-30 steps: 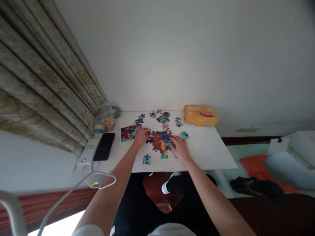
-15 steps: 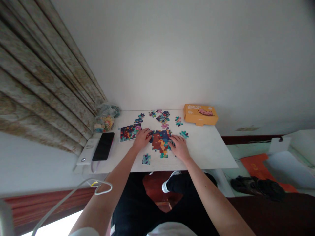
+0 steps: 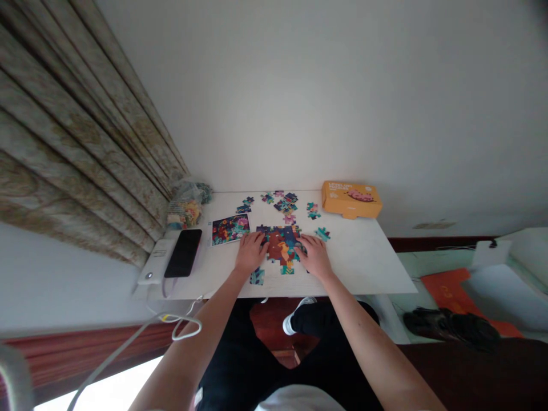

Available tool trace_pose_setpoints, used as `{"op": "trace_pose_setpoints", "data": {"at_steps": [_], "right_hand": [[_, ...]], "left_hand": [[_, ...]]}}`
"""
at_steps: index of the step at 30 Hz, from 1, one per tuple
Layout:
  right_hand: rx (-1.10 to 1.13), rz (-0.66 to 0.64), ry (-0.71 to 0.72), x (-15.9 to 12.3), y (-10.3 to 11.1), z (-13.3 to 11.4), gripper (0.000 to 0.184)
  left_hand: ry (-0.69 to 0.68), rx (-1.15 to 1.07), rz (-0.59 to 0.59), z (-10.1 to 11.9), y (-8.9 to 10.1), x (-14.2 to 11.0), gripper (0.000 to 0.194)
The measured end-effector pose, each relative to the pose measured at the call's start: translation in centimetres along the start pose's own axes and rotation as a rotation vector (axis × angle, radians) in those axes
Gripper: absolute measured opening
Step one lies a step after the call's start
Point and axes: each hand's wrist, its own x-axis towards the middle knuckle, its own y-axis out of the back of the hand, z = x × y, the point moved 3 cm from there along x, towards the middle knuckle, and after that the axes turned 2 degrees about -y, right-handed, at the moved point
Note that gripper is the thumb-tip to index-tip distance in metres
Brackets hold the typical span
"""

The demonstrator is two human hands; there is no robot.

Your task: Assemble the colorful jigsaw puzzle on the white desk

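A: Bench (image 3: 359, 262) finish?
B: Smooth, low sheen, faint streaky grain.
A: Puzzle (image 3: 280, 245)?
B: Printed card by appearance, mostly matt.
A: Picture sheet (image 3: 231, 229)?
B: Looks like flat paper, smooth.
A: Box (image 3: 351, 201)?
B: Folded card, matt.
A: Phone (image 3: 183, 253)?
B: Glass-like face, smooth.
A: Bag (image 3: 186, 205)?
B: Clear plastic film, crinkled, some shine.
A: Curtain (image 3: 85, 125) and wall (image 3: 299, 103)?
B: Curtain: matt patterned cloth, pleated. Wall: smooth, matt, paint-like.

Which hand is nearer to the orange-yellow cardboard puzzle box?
Right. The right hand, at the right edge of the partly assembled multicoloured jigsaw, is in front and left of the box; the left hand, at the jigsaw's left edge, is farther left.
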Motion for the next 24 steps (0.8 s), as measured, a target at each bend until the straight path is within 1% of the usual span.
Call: {"op": "trace_pose_setpoints", "data": {"at_steps": [7,16,24], "right_hand": [[-0.001,0.015,-0.006,-0.01,0.06,-0.15,0.033],[0.002,0.012,-0.012,-0.02,-0.03,-0.02,0.032],[0.034,0.016,-0.029,-0.07,-0.06,0.16,0.031]], "left_hand": [[0.008,0.02,-0.007,0.19,0.25,-0.12,0.031],[0.007,0.02,0.005,0.08,0.05,-0.11,0.03],[0.014,-0.006,-0.011,-0.09,-0.16,-0.09,0.031]]}}
